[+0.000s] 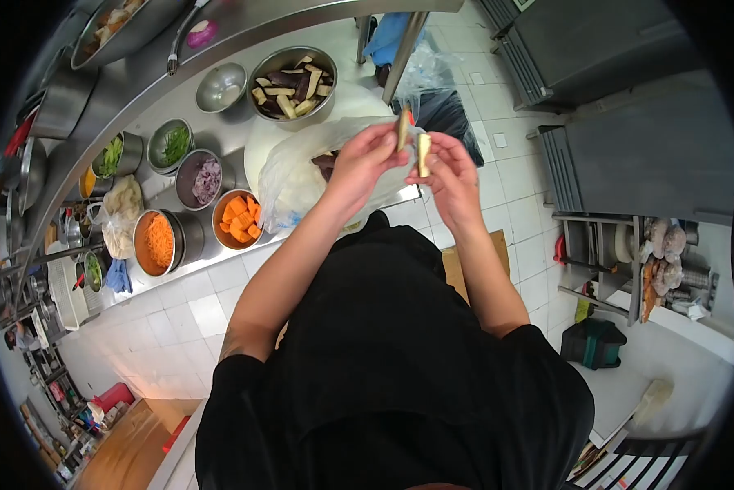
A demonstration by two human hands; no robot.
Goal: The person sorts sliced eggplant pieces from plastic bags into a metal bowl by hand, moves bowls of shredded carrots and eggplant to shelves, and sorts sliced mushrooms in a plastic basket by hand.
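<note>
My left hand [359,159] pinches an eggplant strip [403,131], seen mostly edge-on. A second, pale-fleshed eggplant strip [423,155] is between the fingers of my right hand [450,173]. Both hands are raised close together above the counter's edge, the two strips a little apart. Beneath my left hand lies a clear plastic bag [289,184] with dark eggplant pieces in it, partly hidden by my wrist. Beyond the bag stands a steel bowl [259,69] of cut eggplant with purple skin and pale flesh.
Along the steel counter stand containers of orange cubes [238,219], shredded carrot [156,243], chopped purple onion [206,181] and chopped greens [173,144], plus a small steel bowl [221,87]. A raised shelf [252,28] overhangs the far side. Grey cabinets [628,139] are to the right.
</note>
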